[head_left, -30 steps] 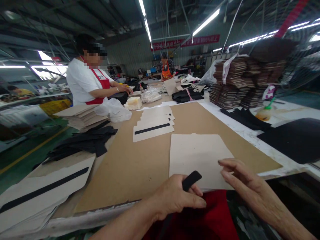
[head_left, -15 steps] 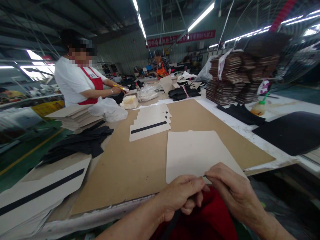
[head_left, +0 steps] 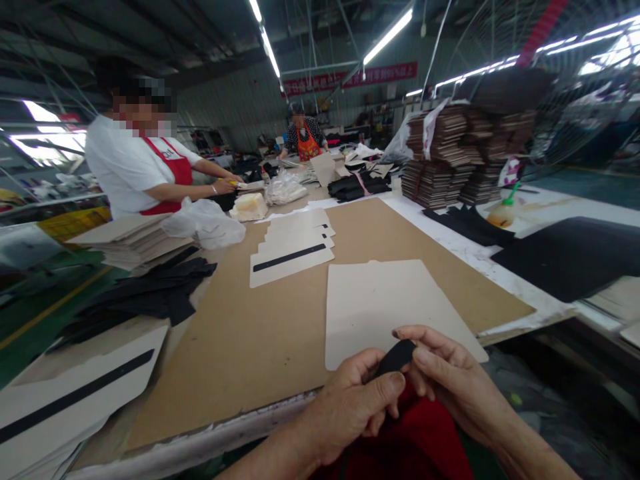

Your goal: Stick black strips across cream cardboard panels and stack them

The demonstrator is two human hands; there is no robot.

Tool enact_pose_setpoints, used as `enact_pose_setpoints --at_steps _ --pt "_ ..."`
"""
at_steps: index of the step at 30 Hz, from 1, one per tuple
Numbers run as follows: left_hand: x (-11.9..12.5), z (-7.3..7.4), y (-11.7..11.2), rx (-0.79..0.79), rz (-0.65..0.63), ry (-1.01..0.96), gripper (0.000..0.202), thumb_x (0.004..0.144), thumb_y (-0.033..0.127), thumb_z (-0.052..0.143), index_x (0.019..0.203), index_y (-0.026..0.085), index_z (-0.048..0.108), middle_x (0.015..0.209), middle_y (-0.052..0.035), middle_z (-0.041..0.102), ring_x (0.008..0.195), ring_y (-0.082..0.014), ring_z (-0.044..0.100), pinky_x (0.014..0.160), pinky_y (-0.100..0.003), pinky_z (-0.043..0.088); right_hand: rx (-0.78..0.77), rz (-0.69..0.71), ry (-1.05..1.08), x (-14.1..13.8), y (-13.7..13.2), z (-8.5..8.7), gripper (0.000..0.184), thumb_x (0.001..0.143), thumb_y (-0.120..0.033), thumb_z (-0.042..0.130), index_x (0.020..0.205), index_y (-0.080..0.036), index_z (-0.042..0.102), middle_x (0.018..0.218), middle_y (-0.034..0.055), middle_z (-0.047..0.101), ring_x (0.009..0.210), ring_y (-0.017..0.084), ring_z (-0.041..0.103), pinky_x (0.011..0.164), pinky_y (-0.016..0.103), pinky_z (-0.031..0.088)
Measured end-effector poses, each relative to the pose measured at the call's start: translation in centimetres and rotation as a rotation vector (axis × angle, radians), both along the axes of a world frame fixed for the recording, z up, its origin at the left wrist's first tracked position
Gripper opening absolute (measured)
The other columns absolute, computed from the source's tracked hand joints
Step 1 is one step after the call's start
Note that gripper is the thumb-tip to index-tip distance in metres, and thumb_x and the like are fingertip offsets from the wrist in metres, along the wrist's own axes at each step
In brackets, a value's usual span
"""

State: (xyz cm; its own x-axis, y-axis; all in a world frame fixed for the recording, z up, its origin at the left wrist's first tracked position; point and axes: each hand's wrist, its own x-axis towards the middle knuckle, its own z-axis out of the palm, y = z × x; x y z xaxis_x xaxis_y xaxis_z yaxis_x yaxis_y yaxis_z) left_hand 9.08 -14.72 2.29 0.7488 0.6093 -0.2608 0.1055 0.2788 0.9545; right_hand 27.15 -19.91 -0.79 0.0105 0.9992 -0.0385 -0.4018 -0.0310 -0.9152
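1. The brown board (head_left: 270, 333) covers the worktable in front of you; its near edge runs just ahead of your hands.
2. A co-worker (head_left: 135, 167) in a white shirt and red apron stands at the far left of the table, with both hands down on the work there.
3. The beige panel (head_left: 385, 300) lies flat on the brown board, directly beyond your hands and bare on its upper face.
4. The fanned pile of panels (head_left: 293, 250) lies farther up the board; the nearest one carries a black band across it.
5. Your left hand (head_left: 350, 407) is at the table edge, fingers curled in, with the thumb pressed on the lower part of the black strip.
6. Your right hand (head_left: 450, 380) meets it from the right, with thumb and forefinger closed narrowly on the strip's upper end.
7. The black strip (head_left: 397, 357) is pinched between both hands, above the red cloth (head_left: 425, 440) at your lap and just short of the beige panel.
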Motion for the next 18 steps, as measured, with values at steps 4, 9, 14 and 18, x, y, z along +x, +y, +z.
enact_pose_setpoints --at_steps 4,9,14,18 --pt "0.0 -0.8 0.0 -0.102 0.001 -0.121 0.043 0.089 0.052 0.057 0.103 0.012 0.054 0.07 -0.0007 0.056 0.042 -0.003 0.039 0.037 -0.016 0.023 0.022 -0.024 -0.041 0.1 0.4 -0.4 0.041 0.078 -0.041 0.076 0.113 -0.022 0.064 0.077 0.0016 0.067 0.053 0.005 0.048 0.049 0.018 0.032" --pt "0.6 -1.0 -0.1 -0.136 0.005 -0.164 0.042 0.09 0.053 0.054 0.097 0.011 0.053 0.069 -0.0029 0.058 0.04 -0.0039 0.039 0.036 -0.017 0.02 0.034 -0.056 -0.136 0.3 0.6 -0.7 0.043 0.079 -0.043 0.074 0.114 -0.021 0.065 0.077 0.0033 0.067 0.055 0.007 0.05 0.053 0.021 0.036" --pt "0.5 -1.0 -0.2 -0.085 0.058 -0.151 0.043 0.095 0.056 0.041 0.09 0.014 0.052 0.067 -0.0004 0.055 0.039 -0.0038 0.031 0.037 -0.02 0.018 0.002 -0.09 -0.115 0.1 0.2 -0.7 0.029 0.081 -0.039 0.07 0.104 -0.02 0.068 0.063 -0.0006 0.058 0.057 0.009 0.046 0.054 0.021 0.034" --pt "-1.2 -0.3 -0.1 0.11 0.009 0.102 0.043 0.084 0.057 0.059 0.09 0.015 0.057 0.062 0.0044 0.047 0.048 -0.006 0.034 0.043 -0.019 0.024 -0.014 -0.214 0.021 0.9 -0.6 -0.9 0.023 0.073 -0.034 0.075 0.091 -0.021 0.071 0.058 -0.0023 0.052 0.052 0.008 0.039 0.051 0.021 0.032"
